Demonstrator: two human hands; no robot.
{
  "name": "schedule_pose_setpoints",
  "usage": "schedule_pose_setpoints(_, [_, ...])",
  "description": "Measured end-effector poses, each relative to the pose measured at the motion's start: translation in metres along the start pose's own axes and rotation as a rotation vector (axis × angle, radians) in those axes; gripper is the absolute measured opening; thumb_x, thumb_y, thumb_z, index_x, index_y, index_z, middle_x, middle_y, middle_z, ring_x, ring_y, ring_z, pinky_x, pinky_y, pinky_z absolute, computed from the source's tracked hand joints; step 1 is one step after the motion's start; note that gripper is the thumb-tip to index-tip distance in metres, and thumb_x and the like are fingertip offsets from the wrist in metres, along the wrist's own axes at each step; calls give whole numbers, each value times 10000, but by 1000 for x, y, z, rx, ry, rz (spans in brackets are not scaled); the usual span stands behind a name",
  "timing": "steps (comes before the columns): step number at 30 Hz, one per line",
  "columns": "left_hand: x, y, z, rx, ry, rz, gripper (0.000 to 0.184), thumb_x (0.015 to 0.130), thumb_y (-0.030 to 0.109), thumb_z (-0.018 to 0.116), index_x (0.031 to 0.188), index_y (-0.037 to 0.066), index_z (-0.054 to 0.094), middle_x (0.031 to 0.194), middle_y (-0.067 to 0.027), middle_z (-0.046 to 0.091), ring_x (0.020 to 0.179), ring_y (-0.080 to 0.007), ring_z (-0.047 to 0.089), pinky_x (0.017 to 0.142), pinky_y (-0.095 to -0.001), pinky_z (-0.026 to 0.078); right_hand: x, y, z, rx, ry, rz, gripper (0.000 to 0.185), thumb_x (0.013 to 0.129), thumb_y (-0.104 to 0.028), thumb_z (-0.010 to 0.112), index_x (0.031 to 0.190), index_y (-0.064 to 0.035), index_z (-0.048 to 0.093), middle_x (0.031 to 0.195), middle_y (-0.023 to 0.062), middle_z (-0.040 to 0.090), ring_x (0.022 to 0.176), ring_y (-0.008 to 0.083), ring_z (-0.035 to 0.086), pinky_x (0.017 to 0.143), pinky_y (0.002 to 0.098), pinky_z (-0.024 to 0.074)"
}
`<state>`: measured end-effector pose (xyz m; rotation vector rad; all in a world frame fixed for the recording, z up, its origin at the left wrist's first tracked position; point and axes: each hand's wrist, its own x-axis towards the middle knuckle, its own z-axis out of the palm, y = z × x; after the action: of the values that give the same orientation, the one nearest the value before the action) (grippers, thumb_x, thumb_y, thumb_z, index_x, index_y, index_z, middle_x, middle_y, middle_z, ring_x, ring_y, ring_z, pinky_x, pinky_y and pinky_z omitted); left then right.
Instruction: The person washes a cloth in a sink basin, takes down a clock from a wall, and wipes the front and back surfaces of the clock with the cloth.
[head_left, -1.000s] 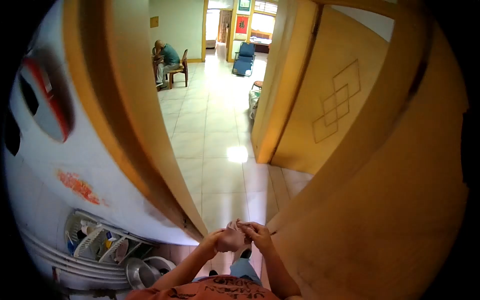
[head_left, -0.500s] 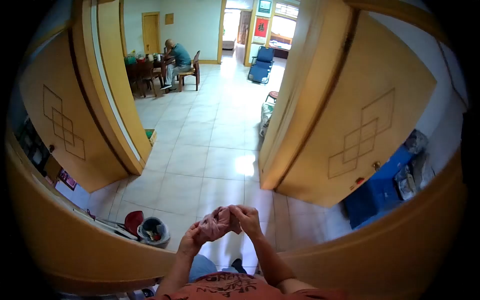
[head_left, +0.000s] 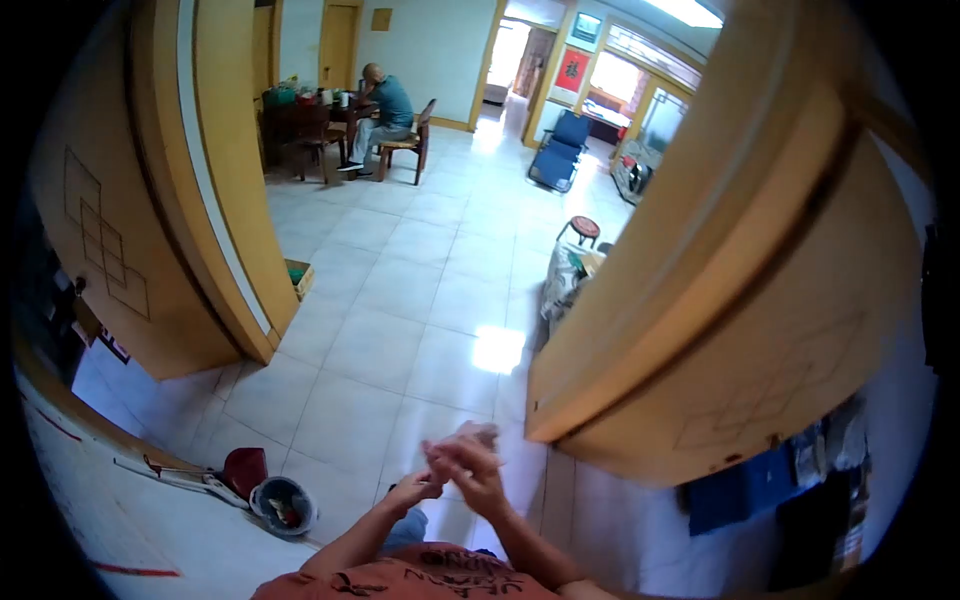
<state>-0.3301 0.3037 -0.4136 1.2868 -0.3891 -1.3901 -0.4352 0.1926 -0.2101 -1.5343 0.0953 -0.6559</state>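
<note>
In front of my body, a crumpled dusty-pink cloth (head_left: 478, 433) shows as a blur at my fingers. My left hand (head_left: 415, 489) is closed, and its fingertips meet the cloth's near side. Close against it, my right hand (head_left: 474, 476) crosses over the cloth, its fingers smeared by motion but bent around the fabric. The two hands nearly touch, and they hide much of the cloth.
A doorway with a wooden door on the left (head_left: 130, 230) and one on the right (head_left: 780, 380) frames a tiled floor (head_left: 390, 370). A bin (head_left: 284, 505) and red dustpan (head_left: 245, 470) stand lower left. Beyond, a person (head_left: 388, 105) sits at a table.
The view has swung right and tilted. My hands have drawn together, and the cloth, spread between them before, is now bunched and blurred at my fingers.
</note>
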Motion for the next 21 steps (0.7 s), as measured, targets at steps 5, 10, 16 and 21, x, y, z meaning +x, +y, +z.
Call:
schedule_pose_setpoints(5, [13,190,2,-73,-117,594,577,881,346,680,1335,34,507,1197,-152,575,1182,-251,548,961,-346,475,107,22,29,-161,-717,33,208,909,-191,680,1055,-46,710,936,67,556,929,210,540,818,338,457])
schedule_pose_setpoints(10, [62,250,-91,554,238,776,617,873,365,642,1344,1,479,1199,-195,563,1173,-314,549,972,-366,466,207,54,9,-164,-913,166,221,895,-200,695,1082,-87,728,904,80,501,919,208,524,787,333,475])
schedule_pose_setpoints(16, [110,354,-140,1062,358,635,567,859,341,595,1294,-13,514,1114,-222,579,1097,-396,564,926,-404,483,333,169,-60,-382,-567,175,220,867,-237,714,1033,-93,708,1179,65,628,1185,278,549,1131,451,298])
schedule_pose_setpoints(21, [233,411,-180,1118,483,1005,452,850,211,614,1239,-9,550,1069,-166,610,1010,-323,604,880,-412,492,465,209,-72,-6,-347,569,458,910,-323,685,1212,6,582,1148,97,641,1103,185,570,1022,354,403])
